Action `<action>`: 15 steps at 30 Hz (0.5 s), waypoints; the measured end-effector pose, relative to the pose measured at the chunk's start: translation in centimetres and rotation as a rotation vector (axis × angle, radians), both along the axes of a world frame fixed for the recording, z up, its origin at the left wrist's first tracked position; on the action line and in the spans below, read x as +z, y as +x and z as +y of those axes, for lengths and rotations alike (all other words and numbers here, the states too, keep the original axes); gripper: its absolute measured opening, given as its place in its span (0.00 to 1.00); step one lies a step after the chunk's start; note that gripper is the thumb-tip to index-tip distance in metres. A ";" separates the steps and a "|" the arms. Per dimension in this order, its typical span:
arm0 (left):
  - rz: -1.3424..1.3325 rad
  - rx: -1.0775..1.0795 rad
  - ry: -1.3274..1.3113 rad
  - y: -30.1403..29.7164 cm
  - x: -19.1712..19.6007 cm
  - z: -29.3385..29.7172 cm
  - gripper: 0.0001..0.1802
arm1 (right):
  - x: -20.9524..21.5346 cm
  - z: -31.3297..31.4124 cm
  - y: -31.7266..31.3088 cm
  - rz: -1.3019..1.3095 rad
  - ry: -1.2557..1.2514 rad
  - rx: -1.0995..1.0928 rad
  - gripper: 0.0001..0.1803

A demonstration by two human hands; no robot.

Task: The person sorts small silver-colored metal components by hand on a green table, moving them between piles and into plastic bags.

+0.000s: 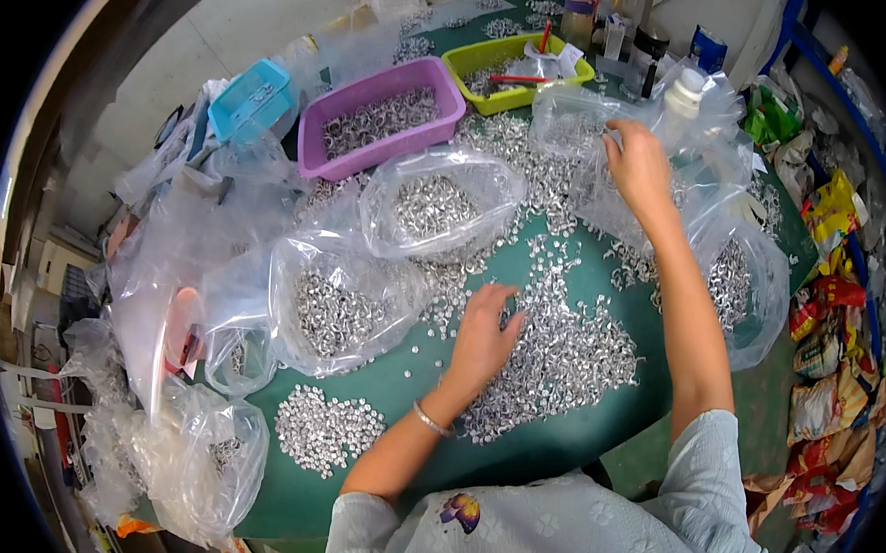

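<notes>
My left hand (485, 331) rests at the left edge of a loose pile of small silvery metal pieces (564, 358), its thumb and fingers apart and holding nothing I can see. My right hand (639, 167) is raised over a clear plastic bag (593, 189) at the far right, with a gap between thumb and forefinger. Some similar metal pieces show through that bag. Left of my left forearm lies a smaller heap of roundish silvery pieces (328, 431). All of this is on a green tabletop (417, 380).
Open clear bags of metal pieces, one bag (442, 206) and another bag (336, 311), stand left of centre. Behind are a purple bin (315, 135), a yellow-green bin (487, 101) and a blue tray (252, 101). A white bottle (684, 94) stands far right; colourful packets (831, 297) hang beyond.
</notes>
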State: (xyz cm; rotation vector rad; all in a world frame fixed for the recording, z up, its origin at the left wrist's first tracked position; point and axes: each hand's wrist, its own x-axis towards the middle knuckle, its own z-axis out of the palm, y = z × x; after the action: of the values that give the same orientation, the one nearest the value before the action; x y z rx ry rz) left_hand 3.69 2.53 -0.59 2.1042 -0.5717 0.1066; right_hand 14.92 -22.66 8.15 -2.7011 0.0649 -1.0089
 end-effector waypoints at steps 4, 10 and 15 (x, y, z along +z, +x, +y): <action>-0.050 0.012 0.042 1.2 -0.8 -0.1 0.18 | 1.7 3.1 -8.3 0.225 0.544 0.274 0.09; -0.054 -0.049 0.129 2.3 -1.6 -2.1 0.13 | -3.7 2.0 -15.8 0.480 0.669 0.352 0.10; 0.120 -0.029 -0.085 2.2 0.0 -2.5 0.07 | -5.3 3.2 -18.8 0.660 0.798 0.303 0.09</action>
State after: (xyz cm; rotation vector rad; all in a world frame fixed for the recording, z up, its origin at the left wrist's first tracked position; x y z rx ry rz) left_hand 5.90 0.04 -0.55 2.0037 -0.5163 -0.0116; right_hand -3.90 -19.51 2.81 -2.0752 0.1385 0.0515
